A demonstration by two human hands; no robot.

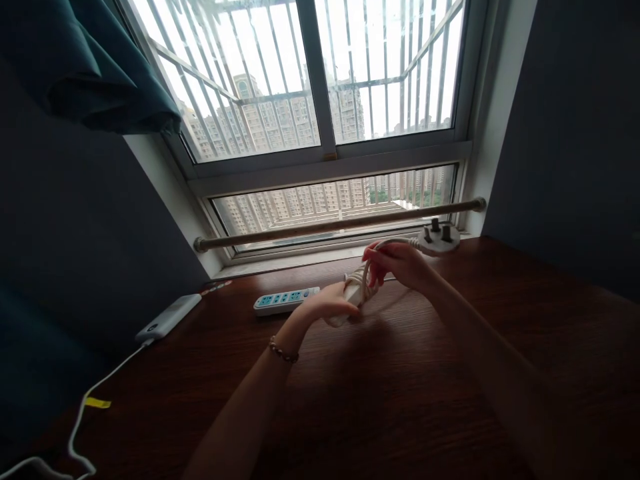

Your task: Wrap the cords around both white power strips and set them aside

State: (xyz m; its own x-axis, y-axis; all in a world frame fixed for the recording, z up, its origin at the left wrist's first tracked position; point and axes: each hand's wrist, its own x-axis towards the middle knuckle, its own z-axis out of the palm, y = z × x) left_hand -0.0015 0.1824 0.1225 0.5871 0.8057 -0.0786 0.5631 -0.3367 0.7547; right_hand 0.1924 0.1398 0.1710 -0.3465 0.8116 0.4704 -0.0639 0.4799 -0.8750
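Observation:
My left hand grips a white power strip with its cord wound around it, held above the dark wooden table. Just to the right, my right hand is closed on the white cord near the wound part. The cord's three-pin plug sticks out beyond my right hand, pins upward. Behind my left hand, another white power strip with blue socket faces lies on the table. Part of the wound strip is hidden by my fingers.
A white power bank with a white cable and yellow tag is at the left. A metal rail crosses before the barred window. The wooden table spans the foreground; a teal curtain hangs upper left.

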